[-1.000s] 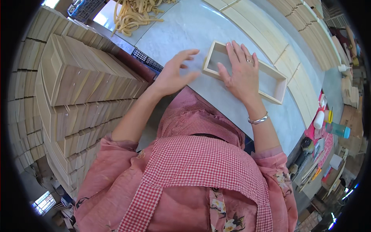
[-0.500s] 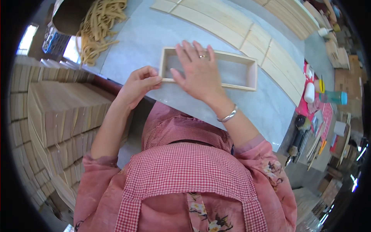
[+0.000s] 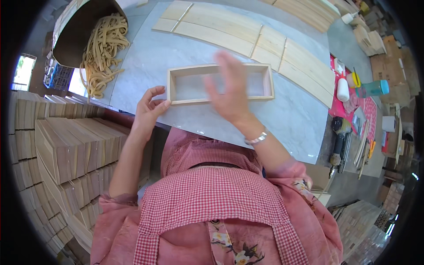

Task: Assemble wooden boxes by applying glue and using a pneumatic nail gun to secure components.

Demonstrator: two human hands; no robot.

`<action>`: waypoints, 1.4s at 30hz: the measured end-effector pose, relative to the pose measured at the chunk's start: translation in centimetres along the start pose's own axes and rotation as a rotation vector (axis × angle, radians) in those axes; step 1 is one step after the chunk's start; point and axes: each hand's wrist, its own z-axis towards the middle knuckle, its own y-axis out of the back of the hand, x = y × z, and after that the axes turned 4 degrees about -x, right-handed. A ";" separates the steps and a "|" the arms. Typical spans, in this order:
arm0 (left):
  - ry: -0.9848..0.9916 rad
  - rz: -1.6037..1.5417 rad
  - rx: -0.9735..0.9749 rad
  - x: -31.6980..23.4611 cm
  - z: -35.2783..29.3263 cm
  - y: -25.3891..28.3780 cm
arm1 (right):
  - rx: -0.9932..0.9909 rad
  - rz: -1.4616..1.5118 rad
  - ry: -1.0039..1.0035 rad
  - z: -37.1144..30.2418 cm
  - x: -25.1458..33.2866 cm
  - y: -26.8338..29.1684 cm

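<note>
Right hand [image 3: 229, 95] (blurred) over the wooden frame [image 3: 194, 70]

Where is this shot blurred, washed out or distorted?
Head view: the right hand is smeared by motion, while the left hand and the frame look fairly crisp; head view: the opening at far left is washed out, and small glints dot the table's near edge; head view: fisheye bending curves the boards, with black corners.

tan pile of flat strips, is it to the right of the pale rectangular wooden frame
No, the tan pile of flat strips lies to the left of the pale rectangular wooden frame.
</note>
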 end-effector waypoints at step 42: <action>0.014 0.038 -0.194 -1.4 2.1 -1.5 | -0.231 -1.154 -0.728 -2.6 -25.7 33.2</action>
